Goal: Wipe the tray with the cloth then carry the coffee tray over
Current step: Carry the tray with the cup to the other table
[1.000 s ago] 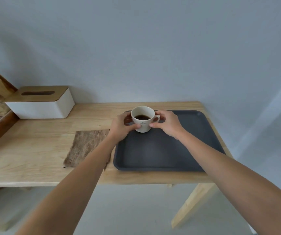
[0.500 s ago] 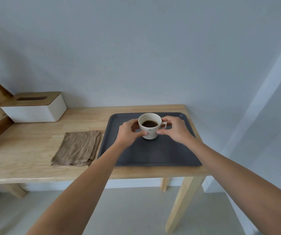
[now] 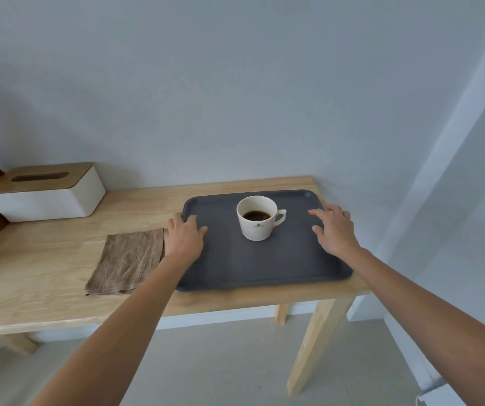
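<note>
Both hands sit open at the tray's point(image 3: 260, 268) side rims, left hand point(image 3: 185, 236), right hand point(image 3: 333, 229), probably to lift it level so the coffee cup point(image 3: 256, 218) won't slosh.

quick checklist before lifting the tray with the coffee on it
1. Cup upright on the tray: ok.
2. Coffee level well below the rim: ok.
3. Left hand on the tray's left edge: ok, though whether its fingers are hooked under the rim cannot tell.
4. Right hand gripping the right edge: not ok, it looks open above the edge.
5. Cloth clear of the tray: ok, it lies beside it on the table.
6. Cup centred between the hands: ok.
</note>
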### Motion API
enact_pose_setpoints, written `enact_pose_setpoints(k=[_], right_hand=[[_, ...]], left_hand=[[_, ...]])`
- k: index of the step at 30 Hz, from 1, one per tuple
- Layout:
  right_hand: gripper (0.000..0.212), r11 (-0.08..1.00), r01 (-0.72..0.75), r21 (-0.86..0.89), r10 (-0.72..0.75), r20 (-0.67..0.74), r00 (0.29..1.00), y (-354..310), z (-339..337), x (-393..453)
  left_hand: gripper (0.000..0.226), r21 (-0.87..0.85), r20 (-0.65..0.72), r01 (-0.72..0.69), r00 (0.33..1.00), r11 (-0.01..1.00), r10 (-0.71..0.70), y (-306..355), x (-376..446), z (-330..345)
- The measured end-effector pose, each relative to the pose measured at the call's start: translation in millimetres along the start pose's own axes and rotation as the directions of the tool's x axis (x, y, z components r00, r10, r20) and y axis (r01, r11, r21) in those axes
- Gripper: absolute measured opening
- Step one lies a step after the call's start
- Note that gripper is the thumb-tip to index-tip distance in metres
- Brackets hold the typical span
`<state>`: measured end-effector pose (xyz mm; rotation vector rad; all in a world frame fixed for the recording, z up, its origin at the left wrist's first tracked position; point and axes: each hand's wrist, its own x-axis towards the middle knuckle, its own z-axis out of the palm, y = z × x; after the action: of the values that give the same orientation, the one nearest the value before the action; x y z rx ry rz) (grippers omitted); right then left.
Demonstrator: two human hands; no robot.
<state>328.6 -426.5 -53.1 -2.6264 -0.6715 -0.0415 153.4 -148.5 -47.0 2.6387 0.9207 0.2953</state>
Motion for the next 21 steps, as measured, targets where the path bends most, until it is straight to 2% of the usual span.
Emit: enact_pose_setpoints(k=[2,5,9,13,18,21], right_hand=[[0.037,0.999,-0.041,-0.034,0.041,-0.010,0.999,7,3,-5],[0.036,0.998,-0.058,-0.018,0.057,-0.052,0.997,6,7,-11],[0.040,0.987,-0.141,-0.076,0.136,-0.073,0.988,2,8,-12],[0.030,0.979,-0.187,-0.083,0.180,-0.083,0.980,5,4,-15],[0.026,0.965,-0.255,-0.055,0.248,-0.109,0.963,22,-10,-33],[0.029,0.949,-0.312,-0.044,0.303,-0.139,0.943,40,-23,-52]], left_hand=[[0.043,0.125,0.029,0.052,0.998,0.991,-0.057,-11,1,-1],[0.034,0.210,0.043,0.029,0.998,0.977,-0.039,-14,2,2],[0.029,0.110,0.021,0.017,1.000,0.994,-0.019,-20,6,10],[0.035,0.045,0.015,-0.014,1.000,0.999,0.013,-22,10,14],[0.030,-0.034,0.041,-0.084,0.995,0.996,0.085,0,18,15],[0.036,-0.090,0.063,-0.156,0.985,0.984,0.162,26,24,20]])
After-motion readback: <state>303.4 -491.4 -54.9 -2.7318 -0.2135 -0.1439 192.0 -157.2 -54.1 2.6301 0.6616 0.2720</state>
